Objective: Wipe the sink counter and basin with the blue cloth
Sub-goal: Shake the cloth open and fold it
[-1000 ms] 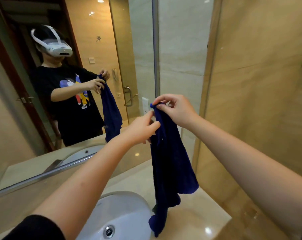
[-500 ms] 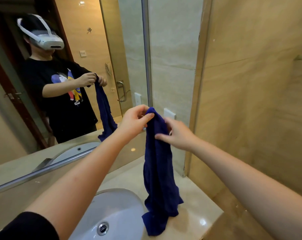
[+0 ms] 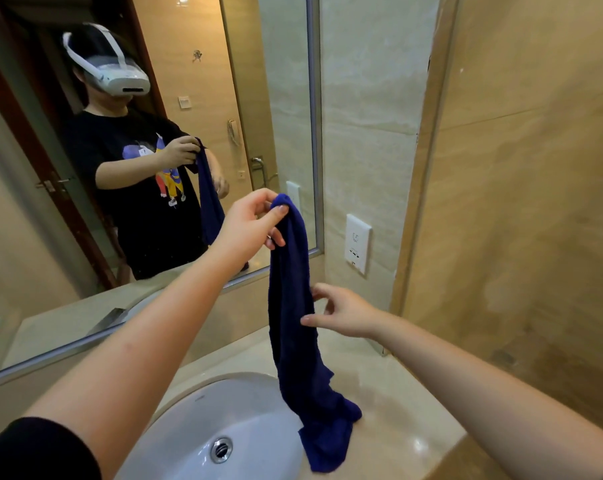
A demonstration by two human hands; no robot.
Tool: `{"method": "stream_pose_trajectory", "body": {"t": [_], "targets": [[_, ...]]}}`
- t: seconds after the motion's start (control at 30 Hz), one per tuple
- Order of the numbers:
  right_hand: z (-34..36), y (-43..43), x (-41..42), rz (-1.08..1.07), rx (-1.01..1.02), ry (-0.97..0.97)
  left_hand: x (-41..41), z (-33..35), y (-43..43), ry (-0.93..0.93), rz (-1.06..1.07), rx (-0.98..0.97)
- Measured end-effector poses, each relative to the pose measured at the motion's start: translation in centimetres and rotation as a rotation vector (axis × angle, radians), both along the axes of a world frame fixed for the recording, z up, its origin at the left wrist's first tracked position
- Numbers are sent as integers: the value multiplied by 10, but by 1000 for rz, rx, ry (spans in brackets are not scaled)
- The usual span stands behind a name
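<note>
The dark blue cloth (image 3: 293, 306) hangs in a long bunched strip over the right side of the sink. My left hand (image 3: 251, 223) pinches its top end between thumb and fingers. Its bottom end lies crumpled on the beige counter (image 3: 397, 393) and over the rim of the white basin (image 3: 196, 420). My right hand (image 3: 345, 313) is at the cloth's middle, on its right side, with thumb and fingers spread and their tips touching the edge. The basin's metal drain (image 3: 221, 448) shows at the bottom.
A large mirror (image 3: 154, 202) runs along the back of the counter and reflects me and the cloth. A white wall socket (image 3: 357, 242) sits just right of the mirror. A beige tiled wall (image 3: 518, 237) closes the right side.
My right hand has left the cloth's top and dropped to its middle. My left hand has taken over the top end. The cloth's lower end has settled onto the counter and rim.
</note>
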State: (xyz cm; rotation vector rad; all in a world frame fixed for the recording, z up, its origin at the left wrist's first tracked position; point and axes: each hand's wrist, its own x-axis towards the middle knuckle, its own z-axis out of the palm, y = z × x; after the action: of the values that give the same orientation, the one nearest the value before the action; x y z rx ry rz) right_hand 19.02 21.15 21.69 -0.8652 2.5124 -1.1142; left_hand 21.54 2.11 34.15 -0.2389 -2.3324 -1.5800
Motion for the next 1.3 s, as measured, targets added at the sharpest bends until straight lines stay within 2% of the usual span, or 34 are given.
{"method": "stream_pose_trajectory", "body": {"t": [0.1, 0.2, 0.3, 0.43, 0.53, 0.73, 0.97, 1.17, 1.3], "targets": [[1, -17, -1, -49, -17, 45, 2, 6, -8, 24, 24, -33], [9, -7, -4, -71, -19, -29, 2, 9, -25, 35, 86, -28], [23, 12, -14, -201, -28, -57, 1, 11, -43, 45, 143, -38], [63, 32, -36, -411, 68, 198, -4, 16, -59, 73, 204, -32], [102, 39, -53, -560, 23, 382, -10, 26, -66, 91, 194, -36], [163, 33, -82, -573, -152, 453, -27, 57, -72, 130, 217, 18], [218, 26, -92, -574, -159, 674, -33, 96, -73, 221, 234, 19], [244, 31, -97, -555, -277, 775, -35, 106, -70, 302, 209, 47], [237, 41, -89, -530, -264, 796, -30, 93, -61, 257, 192, 53]]}}
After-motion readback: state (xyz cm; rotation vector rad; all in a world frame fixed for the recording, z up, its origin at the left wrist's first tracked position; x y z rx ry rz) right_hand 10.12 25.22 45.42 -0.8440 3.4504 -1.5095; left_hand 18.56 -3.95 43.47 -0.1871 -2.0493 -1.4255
